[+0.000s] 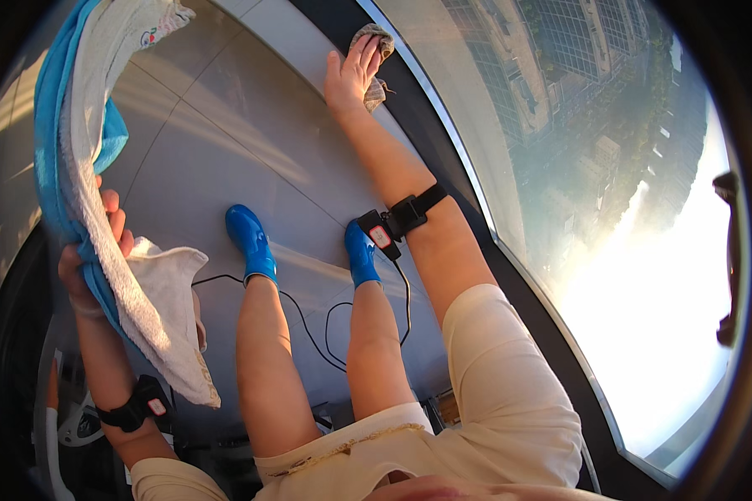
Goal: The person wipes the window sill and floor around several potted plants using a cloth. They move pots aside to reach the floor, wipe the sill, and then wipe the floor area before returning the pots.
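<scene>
At the left, my left hand [97,250] is closed around several draped cloths: a blue towel [51,144] and a whitish towel [94,188] with a small printed motif, which hang down on both sides of the fingers. Toward the top, my right hand [354,72] lies palm down with fingers spread, pressing a crumpled grey-brown cloth [376,94] against the dark frame [407,87] beside a window. Part of that cloth is hidden under the fingers.
A large window [539,188] fills the right, with buildings far below. My feet, in blue boots [250,244], stand on grey floor tiles [225,144]. A black cable [307,325] runs between my legs. Dark objects stand behind at the lower left.
</scene>
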Tool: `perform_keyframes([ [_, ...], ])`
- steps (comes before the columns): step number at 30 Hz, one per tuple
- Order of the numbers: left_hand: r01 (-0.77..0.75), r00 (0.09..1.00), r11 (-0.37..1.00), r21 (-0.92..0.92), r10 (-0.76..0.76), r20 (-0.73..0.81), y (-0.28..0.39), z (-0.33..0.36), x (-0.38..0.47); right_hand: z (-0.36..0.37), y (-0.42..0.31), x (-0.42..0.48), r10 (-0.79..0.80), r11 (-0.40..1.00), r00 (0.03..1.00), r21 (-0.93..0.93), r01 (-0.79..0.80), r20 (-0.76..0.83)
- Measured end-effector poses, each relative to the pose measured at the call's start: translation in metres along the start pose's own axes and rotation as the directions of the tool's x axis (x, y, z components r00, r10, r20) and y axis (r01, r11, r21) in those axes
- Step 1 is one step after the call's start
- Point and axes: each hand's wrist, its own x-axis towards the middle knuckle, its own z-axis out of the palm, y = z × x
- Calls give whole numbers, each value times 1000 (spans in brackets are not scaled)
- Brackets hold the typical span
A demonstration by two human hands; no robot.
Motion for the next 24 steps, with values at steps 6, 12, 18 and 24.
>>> perform_keyframes([
  [6,-199,978,980,26,197,65,15,-39,-168,107,-69,182,-697,694,716,-288,660,-37],
  [12,-196,952,976,-92,212,221,4,-74,-238,187,-133,327,-680,574,711,-472,669,181],
  [18,-285,910,956,66,292,-295,-40,-54,-289,216,-166,339,-939,216,294,-361,907,179],
  [24,-340,854,940,34,324,-408,-53,-114,-349,132,-133,185,-735,515,545,-191,836,404],
])
